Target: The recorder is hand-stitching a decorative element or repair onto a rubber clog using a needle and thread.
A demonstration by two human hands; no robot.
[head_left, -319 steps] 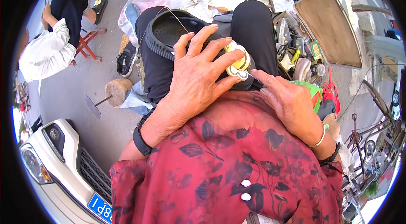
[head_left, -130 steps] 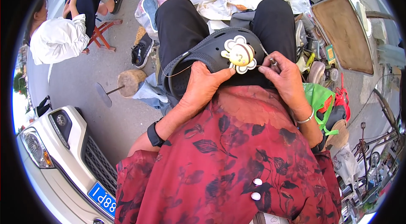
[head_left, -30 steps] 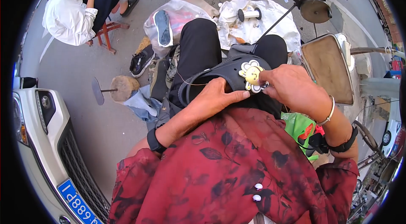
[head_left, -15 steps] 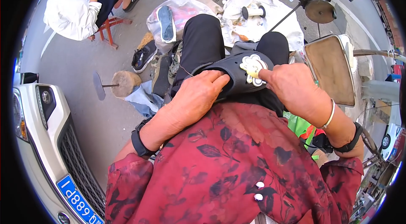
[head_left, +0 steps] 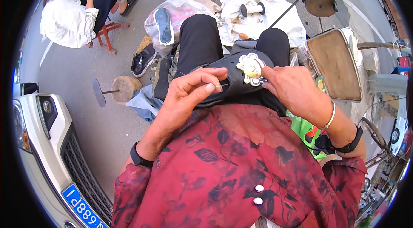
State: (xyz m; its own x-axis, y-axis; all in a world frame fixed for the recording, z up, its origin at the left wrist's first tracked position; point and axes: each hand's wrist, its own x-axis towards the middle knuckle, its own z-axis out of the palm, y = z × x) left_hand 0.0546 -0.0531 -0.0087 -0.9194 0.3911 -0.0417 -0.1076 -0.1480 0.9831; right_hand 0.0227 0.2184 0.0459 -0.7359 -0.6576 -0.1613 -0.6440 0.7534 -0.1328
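Note:
A dark grey clog (head_left: 234, 66) lies across my lap, its open side toward my left hand. On its upper sits a white and yellow cartoon figure (head_left: 251, 69). My left hand (head_left: 189, 92) is beside the clog's opening, its thumb and fingers drawn together on a thin thread (head_left: 223, 84). My right hand (head_left: 294, 92) is closed against the figure's right edge. A small dark slim piece shows by its fingertips; the rest of what it grips is hidden in the fist.
A white cloth (head_left: 275, 17) bearing a spool (head_left: 253, 9) lies beyond my knees. Shoes (head_left: 143, 59) and a wooden block (head_left: 126, 88) are at left. A brown-topped tray (head_left: 334, 69) and an iron stand (head_left: 320, 3) are at right. Another person (head_left: 69, 21) sits far left; a car (head_left: 47, 124) is near left.
My left hand has come out of the clog's opening and turned, showing its thumb and thread. My right hand stays at the figure, its thumb now lower. The view has shifted slightly.

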